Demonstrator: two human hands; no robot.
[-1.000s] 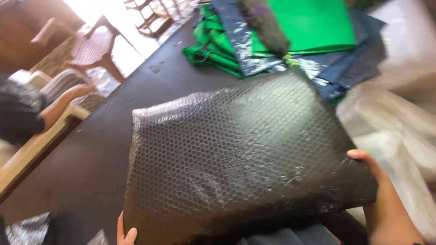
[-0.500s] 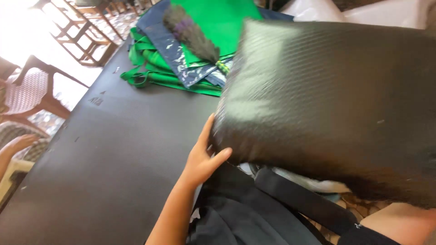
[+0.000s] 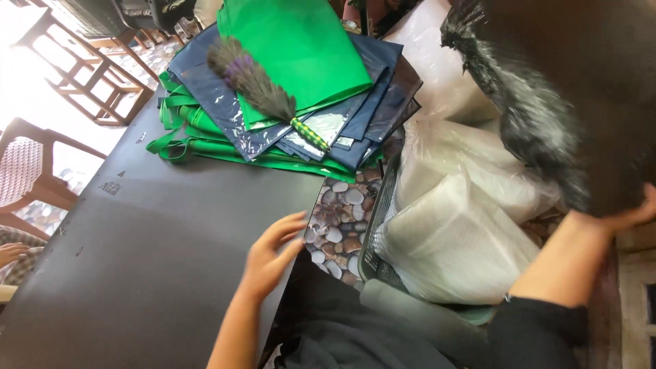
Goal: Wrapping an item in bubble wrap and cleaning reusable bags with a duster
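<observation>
Gripping the black bubble-wrapped package [image 3: 581,75] from beneath, my right hand [image 3: 625,215] has its fingers curled onto the lower edge, and the package hangs blurred in the upper right corner of the view, well off the desk and above the basket. My left hand [image 3: 270,253] is open with fingers loosely spread, holding nothing, hovering right at the near right edge of the black desk [image 3: 157,273]; whether the fingertips actually touch the edge I cannot tell. Just past that edge the pebble-patterned floor [image 3: 338,225] shows in a narrow strip, and beyond it stands a dark mesh basket [image 3: 377,225] packed with clear plastic-wrapped bundles [image 3: 458,239], so there is little room between desk and basket. At the far right corner of the desk lies a stack of green and navy fabric bags [image 3: 301,55], some overhanging the right edge, with a feather duster [image 3: 256,85] lying diagonally on top, its striped handle pointing toward the basket. From that stack down to the near edge, the desk surface runs wide and dark. Off the left edge stand wooden chairs [image 3: 41,178] in bright light, and another person's hand [image 3: 10,254] shows at the far left. Dark cloth [image 3: 342,328] sits below my left hand at the bottom of the view.
</observation>
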